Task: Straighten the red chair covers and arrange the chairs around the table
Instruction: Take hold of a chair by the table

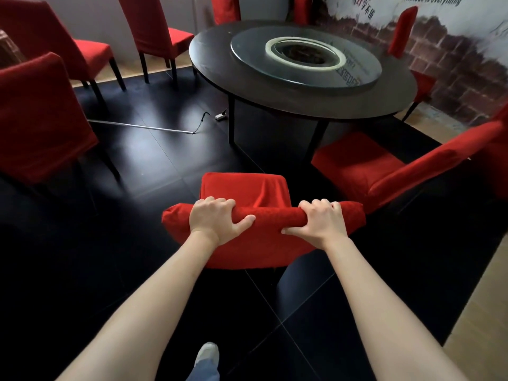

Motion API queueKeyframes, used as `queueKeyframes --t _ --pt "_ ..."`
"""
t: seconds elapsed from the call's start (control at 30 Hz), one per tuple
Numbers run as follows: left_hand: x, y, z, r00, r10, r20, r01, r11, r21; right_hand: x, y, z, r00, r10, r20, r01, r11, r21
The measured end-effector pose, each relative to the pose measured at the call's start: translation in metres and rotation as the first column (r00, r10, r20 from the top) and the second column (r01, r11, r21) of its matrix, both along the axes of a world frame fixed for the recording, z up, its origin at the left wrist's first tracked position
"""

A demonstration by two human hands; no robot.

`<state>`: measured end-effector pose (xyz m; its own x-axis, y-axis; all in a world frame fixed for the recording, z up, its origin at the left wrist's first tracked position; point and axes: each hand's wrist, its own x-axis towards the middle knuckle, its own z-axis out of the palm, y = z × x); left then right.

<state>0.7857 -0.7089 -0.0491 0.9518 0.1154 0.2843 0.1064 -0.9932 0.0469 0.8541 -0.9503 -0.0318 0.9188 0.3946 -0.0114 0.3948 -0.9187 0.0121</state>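
From the head camera, we have both hands on the top edge of the nearest chair (247,204). Our left hand (217,221) curls its fingers over the backrest with the thumb pressed along the near side, so that grip is closed round the red cover (255,243). Our right hand (321,220) does the same further along, fingers wrapped over the top, thumb pointing inward. The cover shows a fold running down toward the seat.

This chair stands on the dark floor (154,166), near the round desk (217,64) but apart from it. On the desk sits a glass turntable (247,48), and at its middle a pale ring (275,45) holds something dark that is too blurred for us to make out.

To the right, a second chair (384,166) is drawn up by the desk, its back cut off by the frame edge. Three chairs (41,111) stand well apart on the left, one cropped. More red backs past the desk are cut off at the top. A cable (203,119) lies on the floor; its far end goes out of sight under the desk. One shoe (207,353) shows below.
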Motion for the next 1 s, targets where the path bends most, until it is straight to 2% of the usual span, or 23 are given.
queueKeyframes --t 0.33,0.7,1.0 --pt "-0.0015 0.0004 -0.0011 0.998 -0.039 0.042 0.04 0.999 -0.035 0.0001 0.0012 0.003 1.0 -0.004 0.001 0.004 0.999 -0.049" --pt "-0.001 0.0054 -0.0001 0.998 -0.031 -0.059 0.031 1.0 -0.005 -0.0032 0.0059 0.0054 0.999 -0.018 -0.034 0.017 0.999 -0.027" --pt "0.0038 0.006 -0.0022 0.998 -0.006 -0.062 0.008 1.0 0.027 0.005 0.0047 0.0011 1.0 0.001 -0.029 -0.002 0.999 -0.053"
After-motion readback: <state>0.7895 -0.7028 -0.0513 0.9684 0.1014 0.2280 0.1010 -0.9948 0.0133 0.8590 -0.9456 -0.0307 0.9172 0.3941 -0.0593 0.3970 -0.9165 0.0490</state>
